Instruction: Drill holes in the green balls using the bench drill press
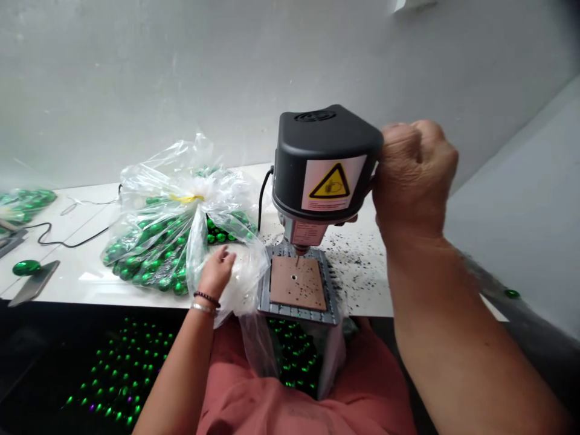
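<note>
A small black bench drill press (pixel 328 163) with a warning label stands in front of me. My right hand (pixel 412 175) is closed in a fist at its right side, around the handle, which the fingers hide. Below the chuck, the thin drill bit (pixel 298 261) points down at a brown square board (pixel 290 293) with a hole, lying on the grey slotted base (pixel 333 305). My left hand (pixel 218 272) is beside an open part of a clear plastic bag (pixel 194 163) of shiny green balls (pixel 149 266). Its fingers are curled together; what they hold, if anything, is hidden.
Dark shavings (pixel 357 266) litter the white table (pixel 90 284) and the board. One green ball (pixel 26 267) sits by a flat grey piece (pixel 34 284) at left. A black cable (pixel 67 244) crosses the table. More green balls (pixel 296 356) lie below the table edge, between my legs.
</note>
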`<state>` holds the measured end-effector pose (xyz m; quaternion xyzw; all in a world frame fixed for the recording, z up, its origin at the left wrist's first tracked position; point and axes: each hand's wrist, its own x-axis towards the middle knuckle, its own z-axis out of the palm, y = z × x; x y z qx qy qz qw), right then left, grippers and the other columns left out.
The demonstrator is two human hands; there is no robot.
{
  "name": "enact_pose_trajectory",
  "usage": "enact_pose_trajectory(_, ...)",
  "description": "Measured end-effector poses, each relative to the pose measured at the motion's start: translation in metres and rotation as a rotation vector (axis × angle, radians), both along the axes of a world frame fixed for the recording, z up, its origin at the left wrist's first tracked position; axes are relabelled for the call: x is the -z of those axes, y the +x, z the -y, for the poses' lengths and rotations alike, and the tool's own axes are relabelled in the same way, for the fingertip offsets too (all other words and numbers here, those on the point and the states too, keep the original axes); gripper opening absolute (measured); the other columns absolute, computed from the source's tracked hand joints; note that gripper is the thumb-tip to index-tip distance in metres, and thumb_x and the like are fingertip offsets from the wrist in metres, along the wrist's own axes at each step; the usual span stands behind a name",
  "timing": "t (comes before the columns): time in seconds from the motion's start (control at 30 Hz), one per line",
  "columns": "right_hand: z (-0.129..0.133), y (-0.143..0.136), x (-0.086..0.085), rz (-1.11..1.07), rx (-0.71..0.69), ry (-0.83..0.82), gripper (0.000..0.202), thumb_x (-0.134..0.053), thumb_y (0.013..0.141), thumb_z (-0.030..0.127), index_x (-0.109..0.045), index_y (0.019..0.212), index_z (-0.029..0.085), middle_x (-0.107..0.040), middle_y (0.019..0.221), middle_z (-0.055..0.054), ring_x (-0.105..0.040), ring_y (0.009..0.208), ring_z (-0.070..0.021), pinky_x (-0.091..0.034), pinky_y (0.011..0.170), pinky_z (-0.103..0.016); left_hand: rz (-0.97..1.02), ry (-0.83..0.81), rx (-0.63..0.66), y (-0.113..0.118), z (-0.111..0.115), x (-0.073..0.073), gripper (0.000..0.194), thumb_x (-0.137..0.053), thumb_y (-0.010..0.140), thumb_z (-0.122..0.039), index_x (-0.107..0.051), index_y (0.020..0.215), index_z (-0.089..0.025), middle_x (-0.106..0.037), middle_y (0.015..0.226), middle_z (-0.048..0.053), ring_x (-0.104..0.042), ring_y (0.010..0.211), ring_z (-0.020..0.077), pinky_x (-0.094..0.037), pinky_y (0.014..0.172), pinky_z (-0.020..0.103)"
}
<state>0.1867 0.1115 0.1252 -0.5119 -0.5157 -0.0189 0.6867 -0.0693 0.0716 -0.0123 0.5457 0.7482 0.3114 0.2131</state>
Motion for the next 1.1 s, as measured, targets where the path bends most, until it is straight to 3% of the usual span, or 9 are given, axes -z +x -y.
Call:
enact_pose_trajectory(0.07,0.001,-0.001,-0.001,-0.045,0.000,-0.046,0.025,-0.037,0.080,0.030,-0.031,0.059,0.017,-0.032,0.058,0.006,-0.031,0.057,-0.0034,-0.027,0.057,-0.022,-0.089,0.014,-0.138,-0.018,-0.012,-0.002,0.041,-0.045,0.080,-0.029,-0.051,0.115,-0.007,-0.058,0.112,0.021,-0.053,0.108,0.0292,-0.038,0.091,0.043)
enact_pose_trajectory(0.2,0.003,-0.002,-0.003,-0.079,-0.022,-0.066,0.027,-0.038,0.079,0.032,-0.031,0.059,0.017,-0.032,0.058,0.006,-0.032,0.058,-0.0031,-0.028,0.059,-0.022,-0.342,0.022,-0.321,-0.043,-0.019,-0.010,0.044,-0.042,0.079,-0.033,-0.045,0.116,-0.008,-0.054,0.113,0.027,-0.050,0.109,0.0369,-0.036,0.088,0.052)
enact_pose_trajectory(0.37,0.003,0.001,-0.001,-0.046,-0.060,-0.051,0.029,-0.035,0.081,0.037,-0.034,0.061,0.017,-0.033,0.058,0.006,-0.033,0.058,-0.0030,-0.029,0.061,-0.022,-0.524,-0.194,-0.453,-0.063,-0.041,-0.009,0.065,-0.045,0.076,-0.044,-0.034,0.129,-0.008,-0.036,0.132,0.029,-0.034,0.123,0.0424,-0.034,0.090,0.056)
enact_pose_trajectory(0.43,0.004,0.001,-0.001,-0.036,-0.070,-0.063,0.028,-0.036,0.081,0.037,-0.038,0.062,0.016,-0.035,0.059,0.006,-0.037,0.060,-0.0037,-0.031,0.062,-0.023,-0.529,-0.268,-0.447,-0.075,-0.054,-0.007,0.076,-0.042,0.074,-0.055,-0.028,0.133,-0.009,-0.031,0.136,0.029,-0.033,0.123,0.0436,-0.035,0.088,0.056)
enact_pose_trajectory(0.57,0.006,0.002,-0.003,-0.048,-0.072,-0.085,0.029,-0.036,0.082,0.037,-0.040,0.062,0.016,-0.037,0.059,0.006,-0.039,0.061,-0.0039,-0.032,0.064,-0.024,-0.475,-0.342,-0.244,-0.086,-0.069,0.000,0.072,-0.039,0.075,-0.058,-0.041,0.125,-0.006,-0.050,0.122,0.027,-0.048,0.113,0.0388,-0.039,0.087,0.049)
enact_pose_trajectory(0.67,0.006,0.001,-0.003,-0.061,-0.076,-0.080,0.029,-0.036,0.082,0.037,-0.040,0.062,0.016,-0.036,0.059,0.006,-0.037,0.060,-0.0034,-0.032,0.064,-0.024,-0.476,-0.320,-0.120,-0.069,-0.064,0.012,0.065,-0.037,0.078,-0.055,-0.044,0.124,-0.010,-0.057,0.115,0.023,-0.052,0.109,0.0349,-0.041,0.086,0.044)
enact_pose_trajectory(0.83,0.006,0.001,-0.003,-0.067,-0.101,-0.067,0.028,-0.038,0.081,0.036,-0.040,0.063,0.016,-0.035,0.059,0.006,-0.037,0.060,-0.0039,-0.033,0.063,-0.024,-0.506,-0.161,-0.029,-0.013,-0.039,0.032,0.062,-0.037,0.081,-0.051,-0.038,0.131,-0.014,-0.051,0.121,0.022,-0.048,0.114,0.0316,-0.039,0.090,0.042)
enact_pose_trajectory(0.97,0.007,0.000,-0.003,-0.080,-0.099,-0.063,0.026,-0.038,0.081,0.035,-0.038,0.062,0.017,-0.035,0.059,0.005,-0.037,0.060,-0.0050,-0.033,0.064,-0.025,-0.485,0.041,0.012,0.021,-0.020,0.037,0.052,-0.040,0.083,-0.042,-0.046,0.125,-0.011,-0.051,0.116,0.021,-0.048,0.112,0.0288,-0.039,0.092,0.039)
enact_pose_trajectory(1.1,0.007,-0.001,-0.003,-0.092,-0.103,-0.056,0.026,-0.037,0.081,0.034,-0.036,0.062,0.018,-0.036,0.060,0.005,-0.038,0.061,-0.0049,-0.034,0.066,-0.025,-0.443,0.126,0.027,0.041,-0.016,0.038,0.054,-0.053,0.076,-0.038,-0.049,0.124,-0.013,-0.039,0.127,0.020,-0.043,0.118,0.0306,-0.038,0.095,0.039)
